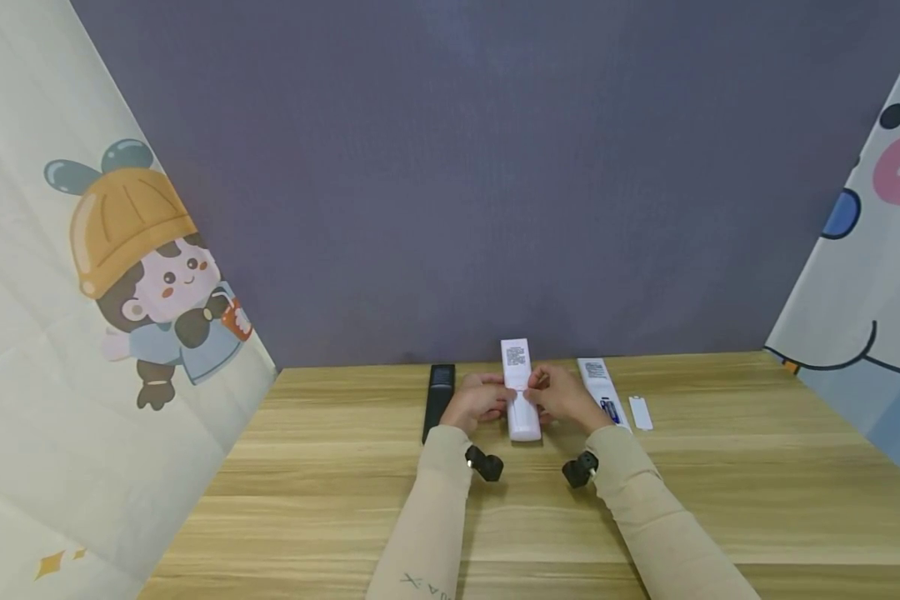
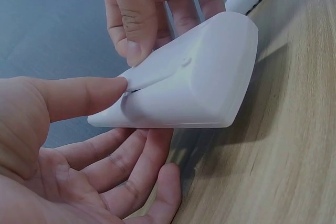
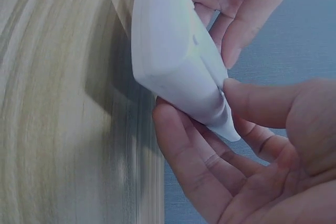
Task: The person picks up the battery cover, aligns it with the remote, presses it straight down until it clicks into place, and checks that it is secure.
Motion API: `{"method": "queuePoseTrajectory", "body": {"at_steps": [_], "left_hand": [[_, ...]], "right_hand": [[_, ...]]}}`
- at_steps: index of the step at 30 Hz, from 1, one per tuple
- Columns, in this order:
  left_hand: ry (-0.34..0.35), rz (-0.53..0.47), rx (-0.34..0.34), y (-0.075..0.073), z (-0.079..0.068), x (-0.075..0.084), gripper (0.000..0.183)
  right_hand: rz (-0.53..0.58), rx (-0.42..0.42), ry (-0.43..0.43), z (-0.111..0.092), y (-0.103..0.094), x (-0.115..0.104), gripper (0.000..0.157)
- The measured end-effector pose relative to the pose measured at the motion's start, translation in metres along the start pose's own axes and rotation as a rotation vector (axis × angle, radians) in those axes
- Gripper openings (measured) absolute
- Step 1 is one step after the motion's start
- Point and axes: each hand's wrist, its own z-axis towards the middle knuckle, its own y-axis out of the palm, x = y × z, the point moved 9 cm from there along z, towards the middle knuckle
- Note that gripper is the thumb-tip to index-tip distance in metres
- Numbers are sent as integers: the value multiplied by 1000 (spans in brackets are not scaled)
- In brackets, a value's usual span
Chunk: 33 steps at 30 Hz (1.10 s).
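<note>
Both hands hold a white remote control (image 1: 525, 423) with its back, printed with a label, facing up. My left hand (image 1: 478, 402) grips one side, with its thumb on the edge of the battery cover (image 2: 157, 69) and its fingers under the body. On the other side my right hand (image 1: 562, 394) does the same, thumb pressed at the cover's edge and fingers beneath. In the left wrist view a thin dark gap shows between the cover and the body near the left thumb. The button side of the remote is hidden.
A black remote control (image 1: 438, 393) lies left of the left hand. Right of the right hand lies another white remote (image 1: 597, 377), its battery bay uncovered with batteries (image 1: 610, 410) inside. A loose white battery cover (image 1: 641, 412) lies beside it. A dark wall panel (image 1: 450, 208) rises behind the table.
</note>
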Motion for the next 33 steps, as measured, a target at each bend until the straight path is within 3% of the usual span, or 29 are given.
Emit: {"method": "queuePoseTrajectory", "body": {"at_steps": [33], "left_hand": [[35,27,56,0,-2,2,37]], "right_hand": [[-19,40,0,0,0,1,14]]}}
